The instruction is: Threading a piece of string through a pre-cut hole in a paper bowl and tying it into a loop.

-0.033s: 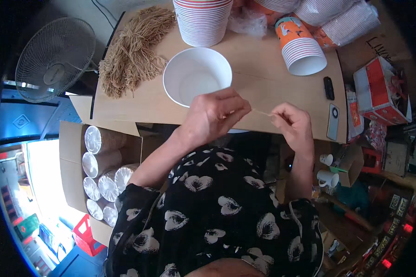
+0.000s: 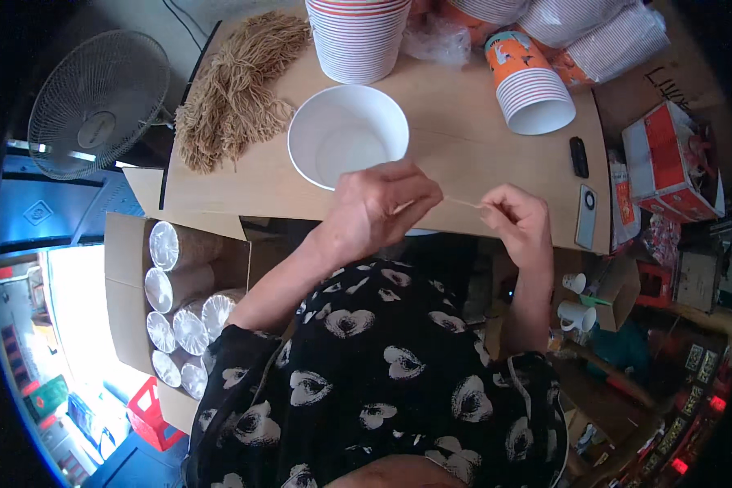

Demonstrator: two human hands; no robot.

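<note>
A thin tan string (image 2: 464, 202) is stretched between my two hands at the table's front edge. My left hand (image 2: 382, 203) is closed in a pinch on one end, just in front of an open white paper bucket (image 2: 347, 138). The other end sits in the pinched fingers of my right hand (image 2: 516, 215). A thick bundle of similar tan strings (image 2: 236, 89) lies on the table to the left of the bucket. Behind the bucket rises a tall stack of paper buckets (image 2: 358, 41). My left hand hides a little of the bucket's near rim.
Orange-and-white nested buckets (image 2: 537, 102) lie on the table (image 2: 455, 154) at right, near a black object (image 2: 578, 156) and a phone-like slab (image 2: 586, 215). A fan (image 2: 98, 106) stands left. Below it, an open carton (image 2: 126, 276) holds several wrapped stacks.
</note>
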